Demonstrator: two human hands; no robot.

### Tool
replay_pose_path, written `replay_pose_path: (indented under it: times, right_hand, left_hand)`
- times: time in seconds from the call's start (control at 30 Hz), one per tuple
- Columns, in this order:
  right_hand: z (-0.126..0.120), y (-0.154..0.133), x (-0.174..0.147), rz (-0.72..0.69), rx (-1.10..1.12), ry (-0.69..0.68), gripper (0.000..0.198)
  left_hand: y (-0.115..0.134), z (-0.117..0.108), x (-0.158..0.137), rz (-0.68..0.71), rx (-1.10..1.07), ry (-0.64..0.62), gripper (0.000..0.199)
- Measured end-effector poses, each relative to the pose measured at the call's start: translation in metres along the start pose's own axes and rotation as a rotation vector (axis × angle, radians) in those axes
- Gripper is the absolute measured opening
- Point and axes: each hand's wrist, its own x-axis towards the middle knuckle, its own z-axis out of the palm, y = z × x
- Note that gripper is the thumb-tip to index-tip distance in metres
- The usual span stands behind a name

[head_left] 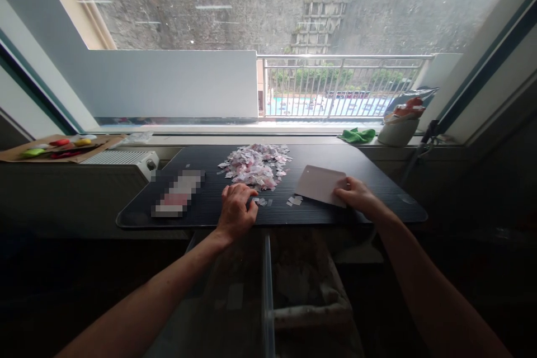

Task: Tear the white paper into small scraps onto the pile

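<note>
A flat, pale sheet [321,183] with a small hole in one corner is tilted over the right part of the dark table. My right hand [356,196] pinches it by its right edge. My left hand [238,210] rests by the table's front edge, fingers loosely bent, thumb apart from the index finger. Just right of its fingertips lie a few small pale scraps [263,201]. Beyond it is a heap of whitish and pinkish paper-like scraps [254,165]. More loose scraps [294,200] lie beside the sheet's lower left corner.
The dark table [210,215] has rounded corners. A pixelated item [178,194] lies at its left. Below are an open lined bin [310,310] and a clear panel edge [267,291]. A radiator [121,158], green cloth [357,135] and filled pot [398,130] stand near the window.
</note>
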Motion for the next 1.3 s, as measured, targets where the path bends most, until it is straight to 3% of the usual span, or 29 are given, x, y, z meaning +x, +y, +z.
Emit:
replay_pose_path:
  times: [0.23,0.33,1.3]
  right_hand:
    - [0.016,-0.020,-0.011,-0.026,0.133,-0.308,0.016]
    - [0.014,-0.023,-0.015,-0.023,0.189,-0.381,0.016]
    - [-0.001,-0.019,-0.020,0.085,0.381,-0.510,0.025]
  left_hand:
    - [0.000,-0.001,0.000,0.013,0.004,-0.002,0.018]
    - [0.000,0.000,0.000,0.011,-0.005,-0.002,0.017]
    - [-0.001,0.000,-0.001,0.024,-0.012,0.005,0.018]
